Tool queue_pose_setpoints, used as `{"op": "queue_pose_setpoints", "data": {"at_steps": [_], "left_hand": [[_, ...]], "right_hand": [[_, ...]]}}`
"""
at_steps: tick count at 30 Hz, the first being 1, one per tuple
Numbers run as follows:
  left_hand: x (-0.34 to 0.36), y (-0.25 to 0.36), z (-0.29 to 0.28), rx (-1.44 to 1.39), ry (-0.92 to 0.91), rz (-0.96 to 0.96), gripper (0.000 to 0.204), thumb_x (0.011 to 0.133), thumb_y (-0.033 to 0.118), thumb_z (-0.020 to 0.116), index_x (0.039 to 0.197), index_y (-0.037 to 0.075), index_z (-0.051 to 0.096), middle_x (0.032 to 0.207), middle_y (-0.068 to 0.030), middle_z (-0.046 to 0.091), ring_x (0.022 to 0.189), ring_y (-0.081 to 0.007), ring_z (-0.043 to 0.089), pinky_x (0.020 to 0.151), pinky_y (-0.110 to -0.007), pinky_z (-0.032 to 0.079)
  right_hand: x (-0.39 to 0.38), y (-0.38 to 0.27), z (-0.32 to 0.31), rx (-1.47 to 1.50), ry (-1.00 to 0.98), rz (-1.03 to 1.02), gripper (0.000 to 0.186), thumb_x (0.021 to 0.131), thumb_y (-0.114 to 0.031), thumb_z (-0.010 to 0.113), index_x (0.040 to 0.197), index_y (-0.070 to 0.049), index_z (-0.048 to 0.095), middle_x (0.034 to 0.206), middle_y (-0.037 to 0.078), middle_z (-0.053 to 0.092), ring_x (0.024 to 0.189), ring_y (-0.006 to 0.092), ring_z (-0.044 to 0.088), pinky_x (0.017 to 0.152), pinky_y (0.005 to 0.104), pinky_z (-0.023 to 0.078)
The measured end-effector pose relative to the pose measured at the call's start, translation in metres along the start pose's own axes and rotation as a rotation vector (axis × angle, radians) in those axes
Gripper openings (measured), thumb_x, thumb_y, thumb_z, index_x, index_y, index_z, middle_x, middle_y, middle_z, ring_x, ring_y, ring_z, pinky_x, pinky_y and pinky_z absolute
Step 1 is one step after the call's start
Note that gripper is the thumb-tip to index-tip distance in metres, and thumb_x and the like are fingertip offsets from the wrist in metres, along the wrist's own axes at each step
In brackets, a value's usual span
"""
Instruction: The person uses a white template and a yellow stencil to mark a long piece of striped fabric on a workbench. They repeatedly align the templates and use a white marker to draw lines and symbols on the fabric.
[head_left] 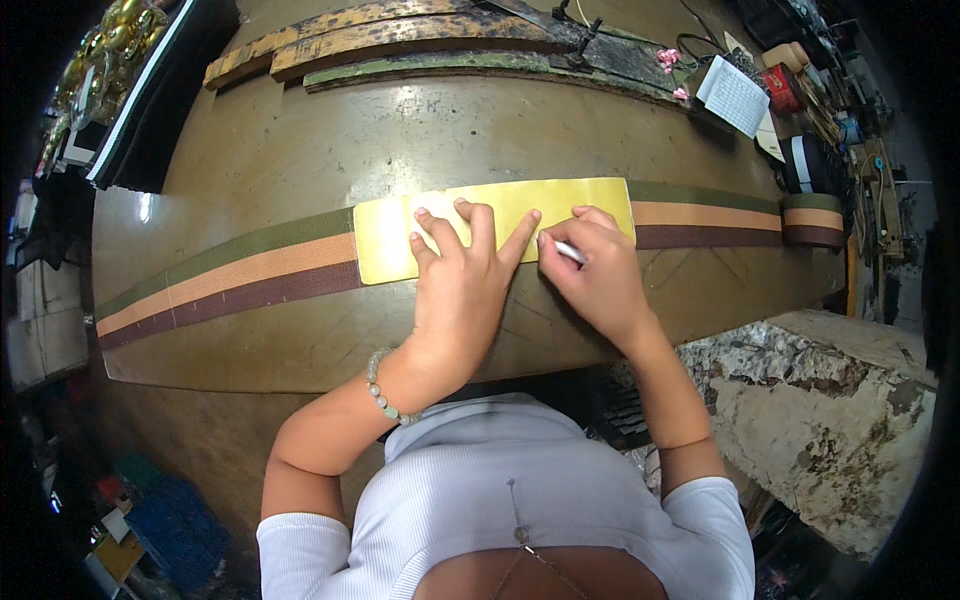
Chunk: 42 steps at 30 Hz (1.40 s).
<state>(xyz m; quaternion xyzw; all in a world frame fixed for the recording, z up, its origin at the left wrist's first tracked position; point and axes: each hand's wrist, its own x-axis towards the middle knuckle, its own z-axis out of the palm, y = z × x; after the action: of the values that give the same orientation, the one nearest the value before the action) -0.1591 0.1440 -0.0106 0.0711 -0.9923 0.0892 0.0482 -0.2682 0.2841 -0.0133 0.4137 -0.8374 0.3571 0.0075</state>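
A striped strap (260, 260) in green, orange and dark brown stretches across the table, its right end wound into a roll (812, 220). On top of it lies a yellow rectangular card (390, 245), covering the middle stretch. My left hand (465, 260) presses flat on the card with its fingers spread. Close by on the right, my right hand (595, 265) pinches a short white piece, like a marking chalk (570, 252), near the card's lower edge. The chalk's tip is mostly hidden by my fingers.
Long worn wooden bars (420, 50) lie along the far side of the brown table (300, 130). At the far right are a white notepad (735, 95), a red spool (783, 88) and a black-and-white roll (800, 165). Dark folded material (160, 110) sits at far left.
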Motion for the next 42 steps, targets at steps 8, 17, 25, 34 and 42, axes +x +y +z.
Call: {"op": "queue_pose_setpoints", "data": {"at_steps": [8,17,25,34,42], "left_hand": [[0.017,0.002,-0.006,-0.153,0.065,0.114,0.042,0.088,0.015,0.060,0.129,0.013,0.064,0.113,-0.0169,0.056,0.104,-0.0417,0.062,0.083,-0.038,0.056],[0.038,0.031,-0.002,-0.097,0.014,0.116,0.035,0.086,0.016,0.063,0.118,0.001,0.063,0.107,-0.0160,0.055,0.103,-0.0397,0.064,0.083,-0.040,0.060],[0.037,0.029,0.000,-0.127,0.096,0.123,0.056,0.082,0.009,0.064,0.136,0.022,0.057,0.110,-0.0133,0.052,0.097,-0.0412,0.062,0.069,-0.037,0.062],[0.038,0.031,0.000,-0.088,0.101,0.132,0.056,0.081,0.010,0.065,0.135,0.022,0.055,0.109,-0.0129,0.053,0.093,-0.0384,0.061,0.065,-0.036,0.061],[0.039,0.029,-0.007,-0.114,0.074,0.126,0.050,0.083,0.014,0.064,0.132,0.022,0.058,0.108,-0.0125,0.053,0.098,-0.0360,0.059,0.070,-0.037,0.058]], "right_hand": [[0.008,0.024,-0.041,0.272,0.008,0.428,0.012,0.083,-0.012,0.075,0.083,0.000,0.072,0.075,0.012,0.071,0.065,0.0155,0.067,0.061,0.0304,0.051],[-0.006,0.029,-0.040,0.072,0.000,0.270,0.014,0.085,-0.010,0.076,0.085,0.002,0.068,0.076,0.011,0.071,0.070,0.0081,0.065,0.064,0.0269,0.050],[-0.003,0.043,-0.053,0.247,-0.168,0.479,0.007,0.085,-0.006,0.073,0.084,0.000,0.069,0.085,0.008,0.075,0.077,0.0090,0.067,0.069,0.0261,0.052],[0.019,0.085,-0.067,0.115,0.076,0.471,0.021,0.085,-0.017,0.076,0.084,0.003,0.070,0.076,0.013,0.073,0.069,0.0145,0.068,0.066,0.0305,0.053],[0.017,0.052,-0.066,-0.147,-0.051,0.421,0.017,0.083,-0.015,0.073,0.083,0.002,0.070,0.080,0.018,0.073,0.075,0.0271,0.074,0.071,0.0364,0.056]]}}
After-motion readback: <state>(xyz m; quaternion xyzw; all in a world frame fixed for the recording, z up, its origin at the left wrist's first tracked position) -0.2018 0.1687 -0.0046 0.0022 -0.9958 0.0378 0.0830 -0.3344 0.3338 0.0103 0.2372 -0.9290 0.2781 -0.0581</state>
